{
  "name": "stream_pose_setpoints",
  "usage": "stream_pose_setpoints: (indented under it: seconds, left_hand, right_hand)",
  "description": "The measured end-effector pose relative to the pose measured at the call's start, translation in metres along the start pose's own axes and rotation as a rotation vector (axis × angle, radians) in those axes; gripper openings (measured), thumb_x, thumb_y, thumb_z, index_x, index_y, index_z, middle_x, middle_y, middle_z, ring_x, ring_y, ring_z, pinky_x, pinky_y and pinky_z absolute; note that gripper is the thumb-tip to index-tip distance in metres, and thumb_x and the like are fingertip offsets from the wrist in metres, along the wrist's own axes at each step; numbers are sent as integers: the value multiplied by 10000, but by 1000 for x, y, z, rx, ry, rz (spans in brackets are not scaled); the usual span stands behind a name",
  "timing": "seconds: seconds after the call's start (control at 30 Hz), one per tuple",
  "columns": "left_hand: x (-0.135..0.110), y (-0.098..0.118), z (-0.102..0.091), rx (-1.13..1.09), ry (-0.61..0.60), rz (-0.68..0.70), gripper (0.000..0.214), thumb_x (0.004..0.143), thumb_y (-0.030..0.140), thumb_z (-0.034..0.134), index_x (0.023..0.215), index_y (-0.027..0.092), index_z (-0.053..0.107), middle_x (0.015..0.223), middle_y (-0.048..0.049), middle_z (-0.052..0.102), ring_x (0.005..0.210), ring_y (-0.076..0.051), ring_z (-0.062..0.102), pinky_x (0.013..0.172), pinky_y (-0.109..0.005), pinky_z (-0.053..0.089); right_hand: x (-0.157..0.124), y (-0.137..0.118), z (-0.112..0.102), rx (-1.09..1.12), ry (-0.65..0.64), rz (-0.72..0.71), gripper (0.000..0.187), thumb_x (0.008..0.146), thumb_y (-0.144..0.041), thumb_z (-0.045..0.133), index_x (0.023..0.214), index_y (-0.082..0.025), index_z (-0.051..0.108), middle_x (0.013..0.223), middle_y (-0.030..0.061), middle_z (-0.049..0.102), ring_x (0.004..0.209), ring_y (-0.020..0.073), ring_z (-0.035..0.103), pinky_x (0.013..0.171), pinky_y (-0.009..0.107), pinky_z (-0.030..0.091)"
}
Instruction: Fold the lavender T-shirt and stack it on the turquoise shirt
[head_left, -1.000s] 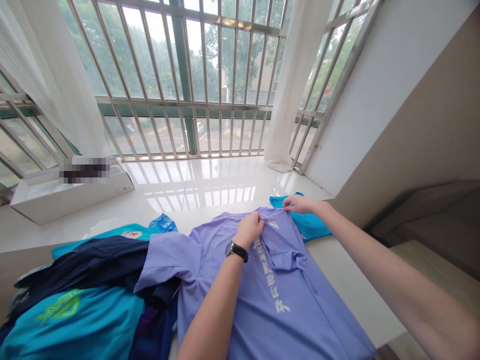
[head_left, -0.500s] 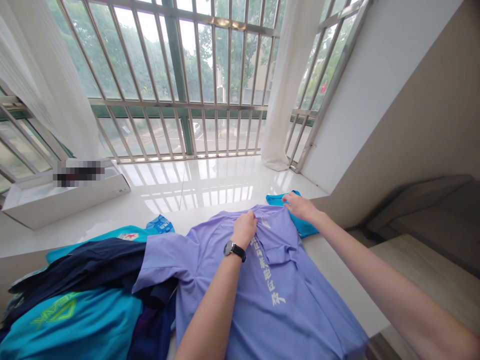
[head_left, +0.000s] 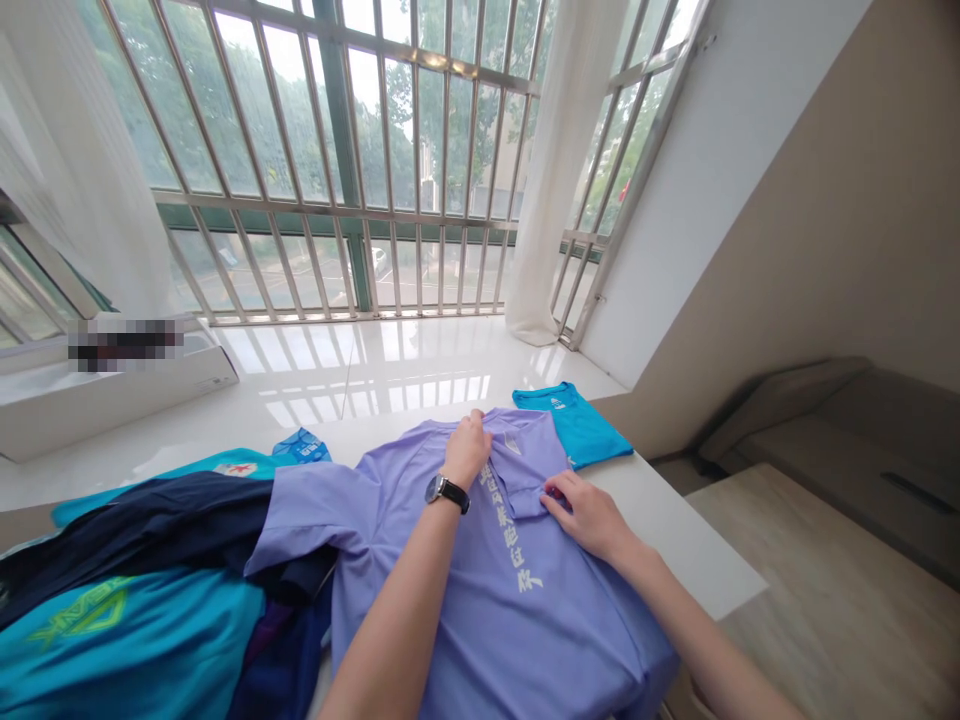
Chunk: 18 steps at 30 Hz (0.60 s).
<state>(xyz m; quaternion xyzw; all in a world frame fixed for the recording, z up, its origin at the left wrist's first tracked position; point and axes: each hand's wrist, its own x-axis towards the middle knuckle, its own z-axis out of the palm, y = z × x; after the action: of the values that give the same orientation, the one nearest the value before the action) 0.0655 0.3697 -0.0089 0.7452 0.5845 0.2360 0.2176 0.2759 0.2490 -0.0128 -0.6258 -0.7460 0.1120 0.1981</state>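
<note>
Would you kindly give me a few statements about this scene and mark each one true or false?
1. The watch is on the wrist of the left hand. True.
2. The right hand rests on the blue shirt. False: it is on a fold of the lilac shirt, apart from the blue shirt.
3. Pale lettering runs down the lilac shirt. True.
4. The navy garment lies right of the lilac shirt. False: it lies to its left, in a pile.
</note>
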Motion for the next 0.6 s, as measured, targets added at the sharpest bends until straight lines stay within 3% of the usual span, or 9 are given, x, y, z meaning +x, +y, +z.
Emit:
stream_pose_setpoints:
  seconds: [0.13, 0.23, 0.43, 0.6]
  left_hand:
    - [-1, -3, 1, -25, -32, 21, 298, 876, 180, 618, 1172, 148, 597, 1119, -157, 701, 1063, -280, 654, 900, -367, 486]
    - [0, -4, 7, -62, -9, 38, 294, 859, 115, 597, 1147, 171, 611, 1106, -123, 709, 1066, -255, 655, 917, -359, 483]
    - [5, -10, 15, -152, 44, 73, 286, 847, 70, 580, 1105, 186, 620, 1044, -69, 724, 1003, -204, 670, 914, -321, 496]
    - [7, -20, 14, -202, 35, 82, 289, 844, 44, 559, 1095, 174, 618, 1002, -65, 717, 952, -183, 678, 886, -293, 516]
  right_hand:
    - [27, -14, -13, 81, 35, -5, 214, 878, -385, 578, 743, -247, 669, 695, 7, 695, 631, 183, 611, 576, 276, 363]
    - [60, -32, -10, 157, 125, -36, 261, 918, -401, 511, 783, -243, 669, 708, 6, 709, 631, 172, 625, 610, 273, 409]
    - [122, -50, 35, 325, 355, 9, 334, 943, -414, 385, 954, -197, 639, 818, 77, 735, 769, 214, 687, 748, 318, 496]
    - [131, -37, 74, 394, 329, 27, 319, 901, -389, 395, 970, -200, 642, 814, 66, 742, 748, 216, 703, 734, 336, 532]
